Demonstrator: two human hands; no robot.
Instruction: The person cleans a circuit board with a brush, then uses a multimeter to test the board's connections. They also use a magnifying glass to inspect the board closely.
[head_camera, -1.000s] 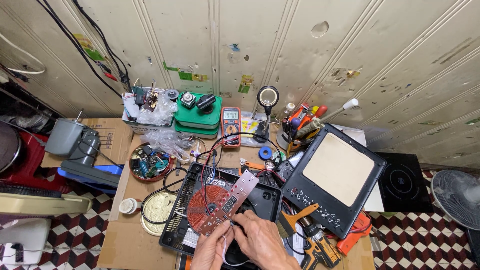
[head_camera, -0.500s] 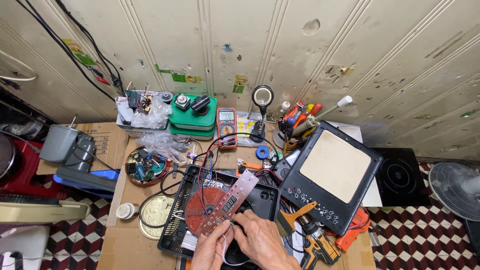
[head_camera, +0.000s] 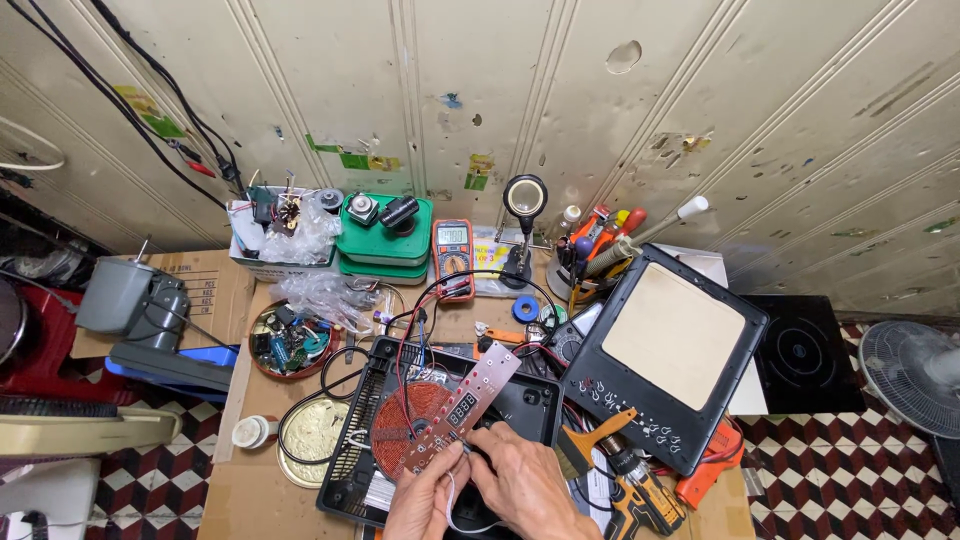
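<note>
A long narrow reddish circuit board (head_camera: 462, 406) with a small digit display lies tilted over the open black base of an induction cooker (head_camera: 352, 478), above its copper-red coil (head_camera: 402, 432). My left hand (head_camera: 425, 498) grips the board's lower end. My right hand (head_camera: 528, 482) is beside it, fingertips on the board's lower edge, where thin white wires loop down. Red and black wires run from the board up across the bench.
The cooker's black glass top panel (head_camera: 668, 358) leans at the right. An orange multimeter (head_camera: 452, 247), green boxes (head_camera: 385, 238), a magnifier lamp (head_camera: 524, 197), a tool cup (head_camera: 588, 255), a cordless drill (head_camera: 630, 485), a parts bowl (head_camera: 288, 338) and a fan (head_camera: 912, 375) surround it.
The view has shifted slightly; both hands stay on the board's lower end, which has barely moved.
</note>
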